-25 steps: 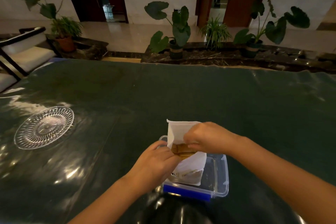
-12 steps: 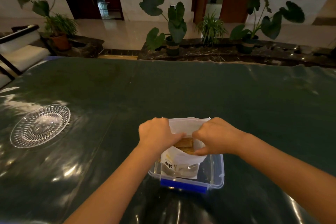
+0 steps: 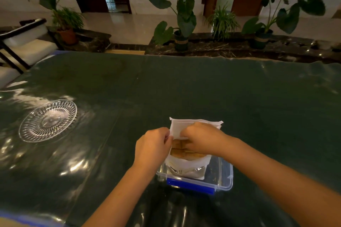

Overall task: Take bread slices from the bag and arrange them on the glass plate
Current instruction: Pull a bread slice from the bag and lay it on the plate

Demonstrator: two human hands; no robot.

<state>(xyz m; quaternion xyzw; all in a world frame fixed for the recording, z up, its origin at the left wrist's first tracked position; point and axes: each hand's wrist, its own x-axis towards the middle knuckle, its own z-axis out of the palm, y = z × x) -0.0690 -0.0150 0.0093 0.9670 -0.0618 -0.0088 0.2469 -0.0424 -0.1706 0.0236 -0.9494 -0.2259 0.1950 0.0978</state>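
The bag (image 3: 186,164) stands upright inside a clear plastic box (image 3: 224,177) with a blue clip on its near edge, and this box is my landmark for all places. I think the box is there to keep the soft bag from falling over while both hands work at its mouth.

The left hand (image 3: 152,146) is at the left side of the box, at the left edge of the bag's mouth. Its fingers are closed narrow, pinching the white film there. In my judgement it holds this edge outward so the opening stays wide.

The right hand (image 3: 200,139) is above the box, over the mouth of the bag. Its fingers (image 3: 186,145) are curled downward and touch the top of the bread slices (image 3: 181,152), which show as brown edges packed together inside the bag. I cannot tell if a slice is already gripped, because the fingertips are hidden. The tall back flap of the bag rises behind this hand.

The glass plate (image 3: 48,120) lies flat on the dark green bench (image 3: 184,88), well apart from the box, to its far left. Nothing is on the plate, so the arranging is not yet begun. The step in hand seems to be taking the first slice. The slices sit tight, so pulling one out may drag the bag upward.
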